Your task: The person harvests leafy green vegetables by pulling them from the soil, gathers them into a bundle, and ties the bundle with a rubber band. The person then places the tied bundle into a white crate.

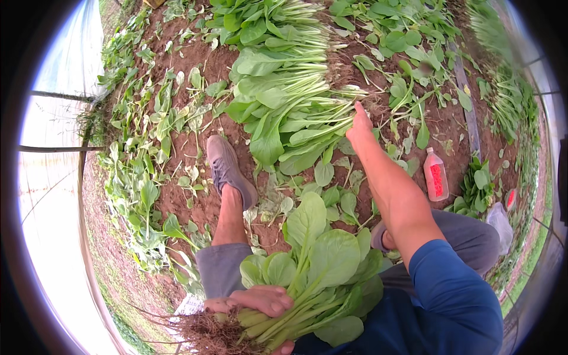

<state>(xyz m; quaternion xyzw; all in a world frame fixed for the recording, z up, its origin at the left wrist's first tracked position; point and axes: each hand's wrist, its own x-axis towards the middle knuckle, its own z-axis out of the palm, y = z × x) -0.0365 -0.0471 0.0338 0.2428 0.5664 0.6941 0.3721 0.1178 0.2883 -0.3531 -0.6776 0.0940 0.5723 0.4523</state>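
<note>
My left hand (262,300), low in the picture by my lap, is closed around a bunch of leafy greens (328,266). Its brown, soil-covered roots (208,330) stick out to the left, and the broad leaves fan up and to the right. In front of me lies a long row of pulled leafy greens (284,66), leaves to the left, pale stems and roots to the right. My right hand (361,124) reaches to the row's near end and grips stems close to their roots. The fingers' far side is partly hidden.
A clear plastic bottle (435,175) with red pieces inside stands at right, near a white plastic bag (500,226). A wooden strip (466,102) runs along the soil. My shoe (228,171) rests among loose leaves (191,120). Plastic sheeting (53,177) walls the left side.
</note>
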